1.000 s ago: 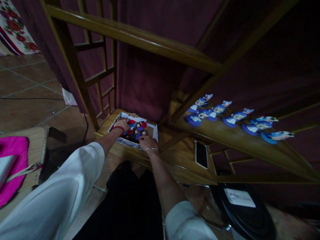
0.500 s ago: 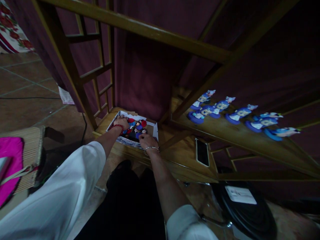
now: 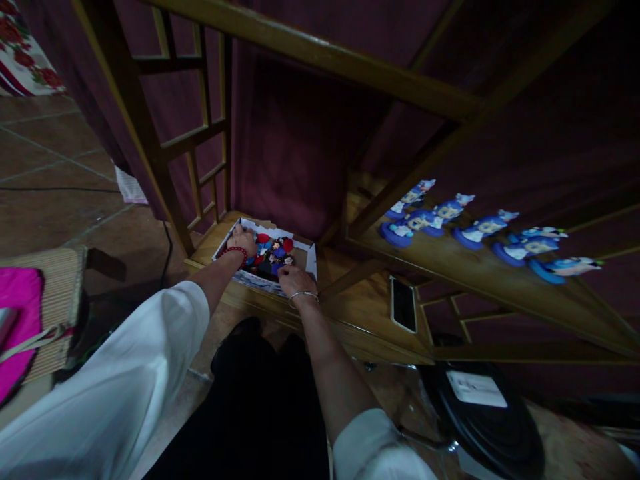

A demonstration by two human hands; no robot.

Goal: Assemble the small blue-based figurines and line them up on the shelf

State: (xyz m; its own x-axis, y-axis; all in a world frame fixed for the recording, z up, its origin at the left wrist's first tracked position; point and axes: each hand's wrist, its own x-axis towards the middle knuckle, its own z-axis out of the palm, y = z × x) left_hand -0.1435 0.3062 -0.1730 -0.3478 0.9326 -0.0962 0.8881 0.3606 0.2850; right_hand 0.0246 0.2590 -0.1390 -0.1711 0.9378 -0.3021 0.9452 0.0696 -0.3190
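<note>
A white cardboard box (image 3: 304,260) with printed sides sits on the low wooden shelf, its top uncovered. Inside lie several small doll figurines (image 3: 277,253) in blue, purple, black and red, some with round red parts. My left hand (image 3: 242,243), with a red bead bracelet, reaches into the box's left end; its fingers are curled, and what they hold is hidden. At the near right side of the box, my right hand (image 3: 296,279), wearing a silver bangle, has its fingers pinched at a dark figurine. The dim light hides the exact contact.
A phone (image 3: 403,305) lies on the shelf to the right. Several blue and white figurines (image 3: 483,229) stand on a higher wooden ledge (image 3: 450,263). Wooden lattice and posts (image 3: 145,147) frame the box. A black round stool (image 3: 485,420) is at lower right, a woven seat (image 3: 57,300) at left.
The camera view has shifted slightly. My left hand has moved slightly up and left within the box, while my right hand stays nearly in place at the figurines.
</note>
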